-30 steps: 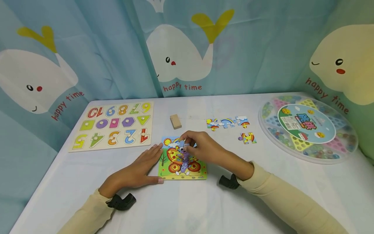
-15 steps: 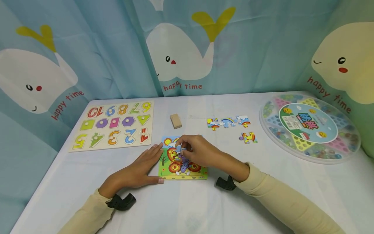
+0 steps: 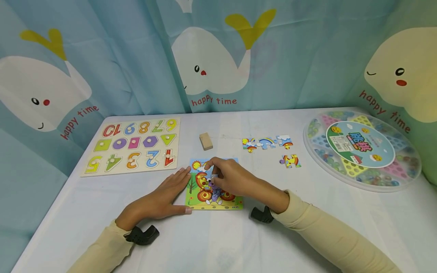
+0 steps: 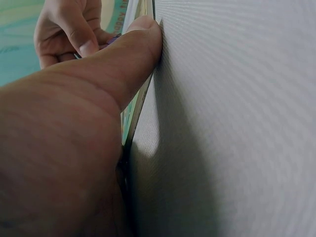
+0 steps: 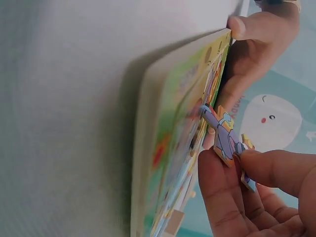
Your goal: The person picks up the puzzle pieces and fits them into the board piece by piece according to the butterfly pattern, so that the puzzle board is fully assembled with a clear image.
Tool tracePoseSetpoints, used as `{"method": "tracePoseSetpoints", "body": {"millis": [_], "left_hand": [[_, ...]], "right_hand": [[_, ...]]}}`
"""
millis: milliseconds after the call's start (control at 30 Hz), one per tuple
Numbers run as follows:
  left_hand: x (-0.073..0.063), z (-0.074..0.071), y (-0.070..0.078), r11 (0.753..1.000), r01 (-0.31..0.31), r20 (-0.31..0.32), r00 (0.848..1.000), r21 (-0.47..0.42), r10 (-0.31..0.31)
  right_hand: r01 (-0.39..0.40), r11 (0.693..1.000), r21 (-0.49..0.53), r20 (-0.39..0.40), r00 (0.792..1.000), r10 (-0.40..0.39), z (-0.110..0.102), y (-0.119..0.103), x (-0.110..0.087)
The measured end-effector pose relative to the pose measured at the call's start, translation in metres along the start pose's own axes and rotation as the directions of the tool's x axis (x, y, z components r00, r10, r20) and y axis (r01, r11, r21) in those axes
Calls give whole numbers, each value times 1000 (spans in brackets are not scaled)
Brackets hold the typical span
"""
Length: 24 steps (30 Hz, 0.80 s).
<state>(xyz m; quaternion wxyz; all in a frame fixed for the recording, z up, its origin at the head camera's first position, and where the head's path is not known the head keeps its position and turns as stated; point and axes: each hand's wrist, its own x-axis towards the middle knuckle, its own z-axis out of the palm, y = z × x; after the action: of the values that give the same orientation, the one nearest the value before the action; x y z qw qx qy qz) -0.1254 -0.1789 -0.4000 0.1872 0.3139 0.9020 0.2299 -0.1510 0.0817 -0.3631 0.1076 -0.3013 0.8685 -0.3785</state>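
The right hand [image 3: 235, 177], pinching a puzzle piece [image 5: 226, 139], has shifted slightly leftward above the board [image 3: 213, 207] (left hand [image 3: 164, 198] lies flat alongside); fitting remains undone.

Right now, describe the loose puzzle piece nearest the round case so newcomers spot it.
Find the big round case on the right. Just left of it lies a puzzle piece with a purple knob, alone in front of the row of three pieces.

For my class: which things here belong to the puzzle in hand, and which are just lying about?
In use:
puzzle board
puzzle piece pinched by the right hand
four loose pieces, probably, from similar artwork

Lying about:
number board
wooden block
round game case
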Motion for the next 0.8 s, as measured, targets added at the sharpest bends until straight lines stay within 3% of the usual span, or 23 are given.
{"method": "tracePoseSetpoints", "body": {"millis": [333, 533, 800], "left_hand": [[0, 0, 1, 1000, 7, 0, 1000, -2, -7], [0, 0, 0, 1000, 2, 2, 1000, 1, -2], [0, 0, 0, 1000, 10, 1, 1000, -3, -10]], "right_hand": [[-5, 995, -102, -69, 998, -2, 1, 1, 4], [-32, 989, -147, -61, 998, 23, 1, 1, 6], [-120, 977, -178, -39, 993, 115, 2, 0, 10]]}}
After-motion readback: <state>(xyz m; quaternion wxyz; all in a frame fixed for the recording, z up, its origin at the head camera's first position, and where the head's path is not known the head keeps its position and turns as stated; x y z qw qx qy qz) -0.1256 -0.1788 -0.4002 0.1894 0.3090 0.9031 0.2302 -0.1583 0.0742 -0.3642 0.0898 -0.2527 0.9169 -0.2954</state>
